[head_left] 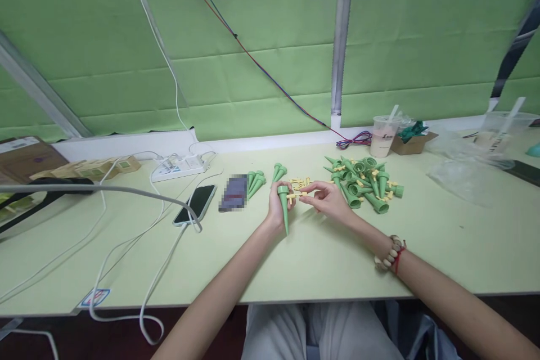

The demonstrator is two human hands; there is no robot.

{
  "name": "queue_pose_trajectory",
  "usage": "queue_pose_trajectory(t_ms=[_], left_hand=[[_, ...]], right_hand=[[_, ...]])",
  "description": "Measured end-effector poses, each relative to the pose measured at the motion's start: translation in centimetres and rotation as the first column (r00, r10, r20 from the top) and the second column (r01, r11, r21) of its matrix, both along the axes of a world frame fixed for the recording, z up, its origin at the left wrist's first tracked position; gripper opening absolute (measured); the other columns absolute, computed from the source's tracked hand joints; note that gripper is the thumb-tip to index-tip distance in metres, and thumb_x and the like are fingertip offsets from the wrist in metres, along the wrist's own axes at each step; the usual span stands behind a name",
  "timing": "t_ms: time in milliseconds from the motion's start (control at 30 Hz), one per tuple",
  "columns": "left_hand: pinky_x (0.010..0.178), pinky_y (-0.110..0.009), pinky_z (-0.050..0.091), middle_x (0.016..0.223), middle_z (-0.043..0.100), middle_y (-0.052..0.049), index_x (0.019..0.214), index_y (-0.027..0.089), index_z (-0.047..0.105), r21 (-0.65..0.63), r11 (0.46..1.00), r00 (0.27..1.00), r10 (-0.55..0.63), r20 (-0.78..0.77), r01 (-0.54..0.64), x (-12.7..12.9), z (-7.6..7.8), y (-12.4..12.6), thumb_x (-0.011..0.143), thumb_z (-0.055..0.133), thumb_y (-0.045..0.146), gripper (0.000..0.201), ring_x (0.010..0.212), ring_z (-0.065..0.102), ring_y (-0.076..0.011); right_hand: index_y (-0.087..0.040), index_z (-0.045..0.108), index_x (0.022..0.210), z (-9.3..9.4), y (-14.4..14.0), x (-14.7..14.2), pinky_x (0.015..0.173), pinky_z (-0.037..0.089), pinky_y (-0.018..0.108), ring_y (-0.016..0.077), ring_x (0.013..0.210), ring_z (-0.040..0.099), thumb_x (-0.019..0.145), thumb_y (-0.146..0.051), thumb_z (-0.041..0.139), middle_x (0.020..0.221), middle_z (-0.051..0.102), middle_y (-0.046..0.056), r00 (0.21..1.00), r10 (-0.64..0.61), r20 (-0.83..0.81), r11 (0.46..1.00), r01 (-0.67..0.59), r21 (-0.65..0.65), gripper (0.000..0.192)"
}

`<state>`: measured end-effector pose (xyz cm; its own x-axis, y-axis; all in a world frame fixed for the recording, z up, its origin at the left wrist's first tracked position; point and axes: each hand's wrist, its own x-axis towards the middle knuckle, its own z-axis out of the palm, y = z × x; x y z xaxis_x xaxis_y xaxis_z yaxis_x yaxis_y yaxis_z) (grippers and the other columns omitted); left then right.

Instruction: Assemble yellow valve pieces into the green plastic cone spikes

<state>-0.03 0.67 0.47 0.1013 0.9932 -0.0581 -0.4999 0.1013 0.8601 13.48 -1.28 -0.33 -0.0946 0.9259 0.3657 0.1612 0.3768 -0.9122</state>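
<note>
A green plastic plant watering spike is gripped in my left hand, its pointed end hanging down. A small yellow valve sticks out from its side near the cap. With thumb and fingertips pinched, my right hand holds the outer end of that yellow valve. Several loose yellow valve pieces lie on the table just behind my hands. To the right is a pile of green spikes, some with yellow valves among them. Behind and left of my left hand lie a few more green spikes.
On the left, a phone with a white cable lies near a power strip. A pixelated dark item is beside it. A drink cup, a small cardboard box and a plastic bag stand at the right back.
</note>
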Motion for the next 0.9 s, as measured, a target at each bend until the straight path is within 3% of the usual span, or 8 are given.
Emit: queue_pose_trajectory(t_ms=[333, 467, 667, 900], left_hand=[[0.036, -0.018, 0.020, 0.039, 0.034, 0.004, 0.058, 0.017, 0.044, 0.071, 0.997, 1.000, 0.013, -0.005, -0.012, -0.3, -0.5, 0.3, 0.074, 0.034, 0.029, 0.022, 0.031, 0.030, -0.0058], [0.036, -0.019, 0.023, 0.046, 0.039, 0.003, 0.059, 0.017, 0.045, 0.163, 0.984, 0.978, 0.106, -0.180, -0.076, 0.0, -0.6, -0.1, 0.075, 0.035, 0.028, 0.023, 0.033, 0.031, -0.0055], [0.038, -0.019, 0.026, 0.055, 0.041, 0.001, 0.059, 0.017, 0.046, 0.500, 0.865, 0.881, 0.265, -0.391, -0.038, 0.2, -0.9, -1.1, 0.077, 0.036, 0.026, 0.022, 0.044, 0.036, -0.0082], [0.042, -0.021, 0.028, 0.053, 0.039, 0.002, 0.062, 0.018, 0.046, 0.651, 0.755, 0.797, 0.342, -0.498, 0.082, -0.5, -1.4, -1.2, 0.082, 0.032, 0.030, 0.028, 0.044, 0.032, -0.0085]], right_hand=[[-0.015, 0.067, 0.078, 0.4, -0.1, 0.2, 0.036, 0.033, 0.021, 0.0071, 0.034, 0.042, 0.063, -0.042, 0.070, 0.047, 0.055, -0.002, 0.998, -0.031, 0.057, 0.999, 0.029, 0.029, 0.031], [-0.016, 0.068, 0.076, -0.1, 0.2, 0.3, 0.038, 0.033, 0.022, 0.0067, 0.036, 0.043, 0.062, -0.044, 0.070, 0.061, 0.064, 0.002, 0.993, -0.014, 0.114, 0.998, 0.007, 0.064, 0.031], [-0.016, 0.069, 0.074, -1.1, 0.2, -0.1, 0.042, 0.033, 0.022, 0.0066, 0.041, 0.043, 0.064, -0.044, 0.068, 0.066, 0.066, 0.003, 0.984, 0.058, 0.171, 0.997, -0.068, 0.048, 0.029], [-0.014, 0.065, 0.067, -0.8, -0.8, -0.4, 0.042, 0.031, 0.021, 0.0071, 0.041, 0.042, 0.069, -0.047, 0.062, 0.050, 0.055, -0.001, 0.980, 0.186, 0.074, 0.980, -0.179, -0.082, 0.034]])
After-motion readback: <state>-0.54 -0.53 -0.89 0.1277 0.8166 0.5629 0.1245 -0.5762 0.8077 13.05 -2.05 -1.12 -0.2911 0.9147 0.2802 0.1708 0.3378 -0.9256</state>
